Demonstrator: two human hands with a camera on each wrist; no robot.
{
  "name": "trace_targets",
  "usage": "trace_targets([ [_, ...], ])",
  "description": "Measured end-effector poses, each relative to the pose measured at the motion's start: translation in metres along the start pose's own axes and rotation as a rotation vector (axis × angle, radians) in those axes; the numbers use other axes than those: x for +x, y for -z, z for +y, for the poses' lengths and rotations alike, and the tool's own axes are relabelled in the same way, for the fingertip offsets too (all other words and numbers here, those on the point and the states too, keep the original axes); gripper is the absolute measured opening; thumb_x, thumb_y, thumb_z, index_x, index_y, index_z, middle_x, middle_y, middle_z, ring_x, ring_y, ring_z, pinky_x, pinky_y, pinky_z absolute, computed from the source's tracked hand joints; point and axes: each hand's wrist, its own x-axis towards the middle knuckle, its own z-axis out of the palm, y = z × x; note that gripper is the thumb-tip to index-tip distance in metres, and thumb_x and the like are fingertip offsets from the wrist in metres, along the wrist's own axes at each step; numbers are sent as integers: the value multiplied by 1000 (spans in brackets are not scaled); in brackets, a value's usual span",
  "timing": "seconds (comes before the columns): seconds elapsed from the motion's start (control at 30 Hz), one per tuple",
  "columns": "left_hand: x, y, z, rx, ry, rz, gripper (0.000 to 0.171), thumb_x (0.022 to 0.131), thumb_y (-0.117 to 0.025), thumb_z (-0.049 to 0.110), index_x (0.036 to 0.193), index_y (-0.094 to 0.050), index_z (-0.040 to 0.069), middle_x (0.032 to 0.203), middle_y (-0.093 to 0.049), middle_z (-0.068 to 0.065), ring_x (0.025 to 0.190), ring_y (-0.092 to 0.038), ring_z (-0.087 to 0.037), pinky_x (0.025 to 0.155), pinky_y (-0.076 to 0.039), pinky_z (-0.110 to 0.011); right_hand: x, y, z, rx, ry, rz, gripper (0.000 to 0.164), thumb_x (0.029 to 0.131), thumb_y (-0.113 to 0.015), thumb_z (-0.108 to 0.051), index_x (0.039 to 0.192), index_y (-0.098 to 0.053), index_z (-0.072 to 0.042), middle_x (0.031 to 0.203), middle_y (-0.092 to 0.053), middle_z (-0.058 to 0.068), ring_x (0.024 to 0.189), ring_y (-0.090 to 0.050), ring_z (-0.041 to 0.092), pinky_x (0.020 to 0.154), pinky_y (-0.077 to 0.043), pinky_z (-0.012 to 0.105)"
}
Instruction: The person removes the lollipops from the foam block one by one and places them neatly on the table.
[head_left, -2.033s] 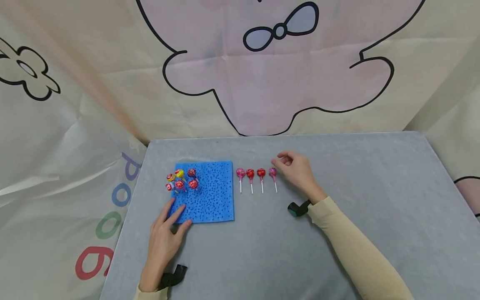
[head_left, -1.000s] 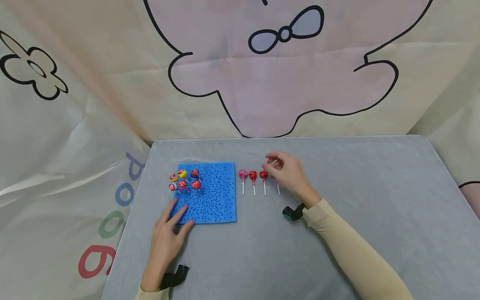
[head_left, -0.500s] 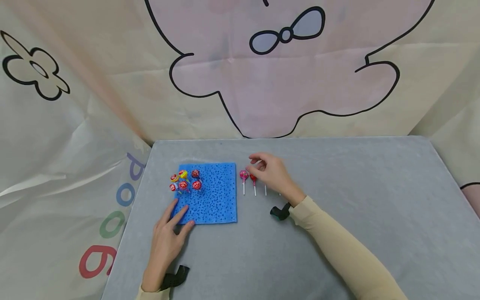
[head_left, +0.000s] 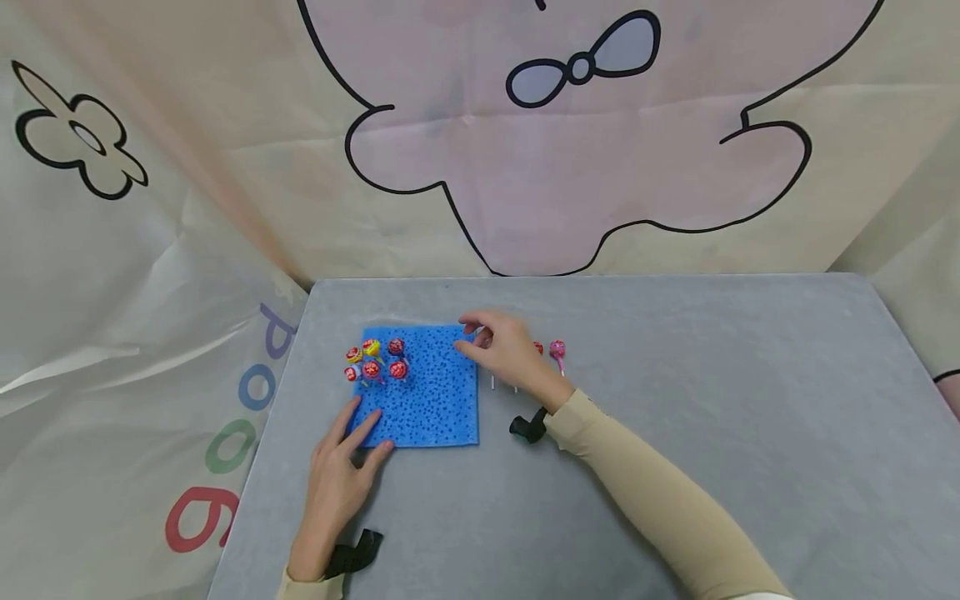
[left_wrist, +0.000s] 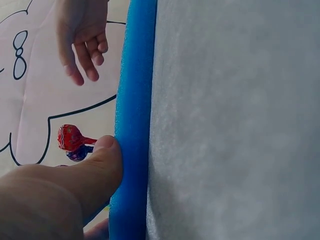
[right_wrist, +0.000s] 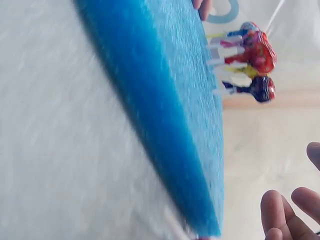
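Observation:
A blue foam block [head_left: 438, 408] lies on the grey table, with several wrapped lollipops [head_left: 371, 368] standing by their sticks in its upper left part. My left hand [head_left: 339, 487] rests at the block's lower left corner, fingers spread; in the left wrist view the thumb [left_wrist: 102, 162] presses against its side. Over the block's upper right edge hovers my right hand [head_left: 506, 350], fingers loosely bent and holding nothing. Beneath and beside it lie loose lollipops: a pink one [head_left: 557, 350] shows, a red one [head_left: 538, 347] only in part, and others are hidden except for stick ends.
Grey cloth covers the table [head_left: 697, 375]. Behind it hangs a cream backdrop [head_left: 675, 158] with a pink cartoon figure, and a printed sheet [head_left: 112, 317] hangs on the left. Black straps [head_left: 528, 427] circle both wrists.
My right hand has moved left across the row of loose lollipops to the foam's right edge, uncovering the rightmost pink one. The left hand stays on the foam.

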Motion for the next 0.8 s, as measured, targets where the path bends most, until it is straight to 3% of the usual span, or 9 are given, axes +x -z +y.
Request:
trace_targets([
  [0.47, 1, 4, 4, 6, 28, -22, 55, 93, -80, 29, 143, -65, 12, 164, -41, -17, 148, -42, -45, 110, -31, -76, 18, -33, -18, -25, 28, -73, 46, 97, -76, -25, 137, -66, -4, 120, -74, 13, 91, -71, 18, 78, -59, 28],
  [0.8, 0, 2, 5, 16, 22, -20, 55, 93, -80, 29, 143, -65, 12, 164, -42, -18, 146, -44, -46, 108, -32, -77, 26, -50, -27, 12, 20, -160, 47, 100, -73, -22, 143, -62, -6, 125, -71, 11, 93, -71, 17, 74, -56, 24],
])
